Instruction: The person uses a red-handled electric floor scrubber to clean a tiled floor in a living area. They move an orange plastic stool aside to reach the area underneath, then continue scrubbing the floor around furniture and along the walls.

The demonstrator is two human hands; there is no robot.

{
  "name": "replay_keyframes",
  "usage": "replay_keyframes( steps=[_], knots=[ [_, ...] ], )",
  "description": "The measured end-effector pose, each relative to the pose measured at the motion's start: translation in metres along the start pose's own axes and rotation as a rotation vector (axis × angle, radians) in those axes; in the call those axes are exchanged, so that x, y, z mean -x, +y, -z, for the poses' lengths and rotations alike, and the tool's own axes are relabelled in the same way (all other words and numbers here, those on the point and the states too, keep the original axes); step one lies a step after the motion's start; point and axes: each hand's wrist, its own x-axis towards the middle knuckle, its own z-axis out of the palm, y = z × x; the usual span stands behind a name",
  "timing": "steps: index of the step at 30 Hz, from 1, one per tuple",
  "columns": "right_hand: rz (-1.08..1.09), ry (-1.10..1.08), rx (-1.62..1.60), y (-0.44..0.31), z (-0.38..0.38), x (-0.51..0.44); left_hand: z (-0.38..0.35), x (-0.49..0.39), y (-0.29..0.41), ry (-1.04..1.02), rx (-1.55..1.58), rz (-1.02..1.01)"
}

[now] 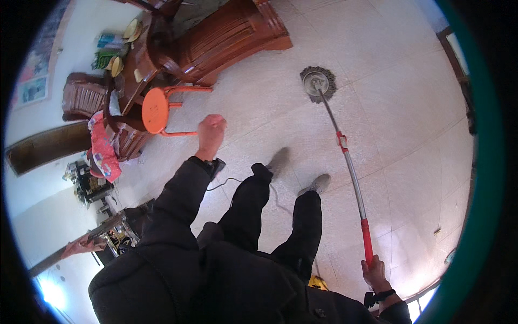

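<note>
My right hand [375, 274] grips the red end of a spin mop's handle [357, 190] at the lower right. The pole slants away across the floor, with a red clamp [342, 141] partway along it. At its far end, the round mop head [318, 84] lies on the tiles, its grey fringe spread around a disc. My left hand [212, 133] is held above the floor, fingers curled into a fist, and I see nothing in it. Nearest to it is an orange round-topped stool [155, 111]. A dark device with a cable [217, 168] is at my left wrist.
Carved wooden furniture [230, 36] stands at the upper left, with a wooden armchair [87, 97] beside it. A pink patterned cloth [104, 148] drapes over a seat. My shoes [317, 184] are on the pale tiled floor [412, 141]. Something yellow [318, 282] shows behind my legs.
</note>
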Motion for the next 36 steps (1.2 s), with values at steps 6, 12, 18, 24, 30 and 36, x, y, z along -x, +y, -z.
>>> replay_keyframes(
  steps=[6, 12, 18, 24, 30, 36],
  knots=[
    [0.073, -0.003, 0.002, -0.110, -0.076, -0.021, 0.101, -0.053, -0.132, 0.139, -0.175, 0.036],
    [-0.002, 0.131, -0.181, -0.291, -0.257, -0.086, 0.160, -0.139, -0.305, 0.144, -0.471, 0.096],
    [0.090, 0.231, -0.337, -0.449, -0.366, -0.220, 0.171, -0.167, -0.392, 0.134, -0.552, 0.104],
    [-0.053, 0.273, -0.218, -0.493, -0.422, -0.366, 0.149, -0.164, -0.439, 0.071, -0.714, -0.096],
    [0.104, 0.430, -0.183, -0.488, -0.425, -0.492, 0.136, -0.173, -0.476, 0.244, -0.928, -0.238],
    [0.090, 0.395, -0.337, -0.561, -0.363, -0.628, 0.154, -0.167, -0.502, 0.191, -0.887, -0.382]
  ],
)
